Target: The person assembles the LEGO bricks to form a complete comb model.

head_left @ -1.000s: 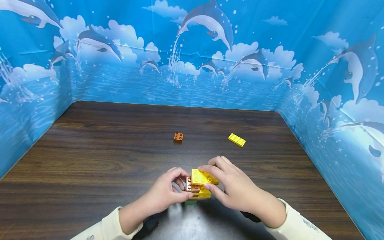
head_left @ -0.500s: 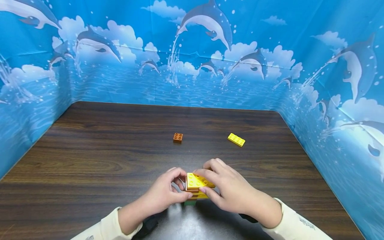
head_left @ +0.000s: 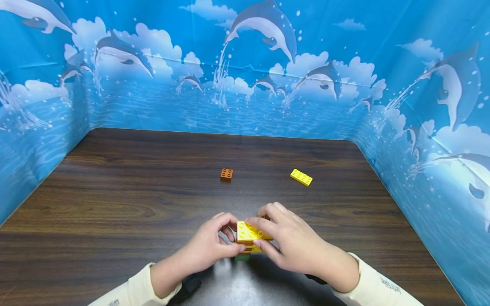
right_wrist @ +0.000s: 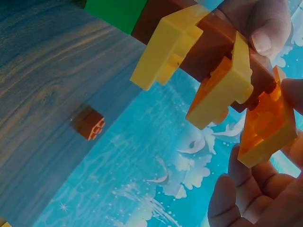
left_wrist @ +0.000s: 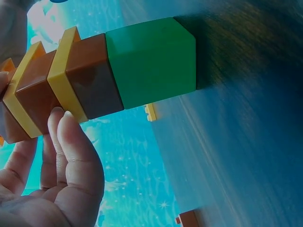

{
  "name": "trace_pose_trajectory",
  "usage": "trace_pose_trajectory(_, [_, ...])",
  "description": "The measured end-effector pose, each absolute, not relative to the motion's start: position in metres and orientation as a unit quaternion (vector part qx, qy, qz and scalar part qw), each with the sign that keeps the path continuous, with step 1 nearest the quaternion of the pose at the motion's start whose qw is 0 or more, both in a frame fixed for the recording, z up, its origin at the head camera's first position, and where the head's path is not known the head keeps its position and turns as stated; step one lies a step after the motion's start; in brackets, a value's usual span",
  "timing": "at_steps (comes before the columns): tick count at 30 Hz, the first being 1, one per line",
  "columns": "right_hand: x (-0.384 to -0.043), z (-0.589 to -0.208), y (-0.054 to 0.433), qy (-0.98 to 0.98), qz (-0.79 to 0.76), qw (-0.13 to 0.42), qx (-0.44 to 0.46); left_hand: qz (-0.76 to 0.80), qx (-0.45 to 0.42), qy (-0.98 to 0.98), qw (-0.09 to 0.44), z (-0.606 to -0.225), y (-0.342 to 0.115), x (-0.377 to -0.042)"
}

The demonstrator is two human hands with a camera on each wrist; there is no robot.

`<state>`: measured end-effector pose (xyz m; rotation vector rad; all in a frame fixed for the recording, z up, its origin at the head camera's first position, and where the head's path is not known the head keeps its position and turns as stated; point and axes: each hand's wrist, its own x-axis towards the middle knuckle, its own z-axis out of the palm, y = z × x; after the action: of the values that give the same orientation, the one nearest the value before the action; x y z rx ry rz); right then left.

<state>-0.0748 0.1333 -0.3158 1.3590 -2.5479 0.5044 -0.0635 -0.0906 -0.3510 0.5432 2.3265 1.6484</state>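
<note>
Three yellow plates alternate with brown blocks in a toy-brick tower, which stands on its green block at the lower centre of the head view. The yellow plates project beyond the brown blocks, toward the right of the head view; the underside of the top plate shows in the right wrist view, with brown studs beside it. Whether this plate is fully seated cannot be told. The left hand holds the upper part of the tower between thumb and fingers, with a narrow grip. The right hand pinches the top plate, thumb on the near edge. Farther out, near the middle of the head view, a loose brown block lies studs up; a loose yellow plate lies to its right, well apart from it. All rest on a dark wood-grain table. A blue curtain printed with dolphins, clouds and water fills the upper frame. Pale sleeves enter at the lower edge.
</note>
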Motion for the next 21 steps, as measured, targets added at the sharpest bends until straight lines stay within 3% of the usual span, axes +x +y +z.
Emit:
trace_pose_trajectory(10, [-0.0753,-0.3157,0.1329,-0.858,0.156,0.131,0.472,0.564,0.184,0.796,0.121,-0.3501,-0.0895,-0.0647])
trace_pose_trajectory(21, [-0.0752,-0.3161,0.1322,-0.868,0.165,0.105,0.457,0.541,0.194,0.811,0.110,-0.3474,-0.0917,-0.0638])
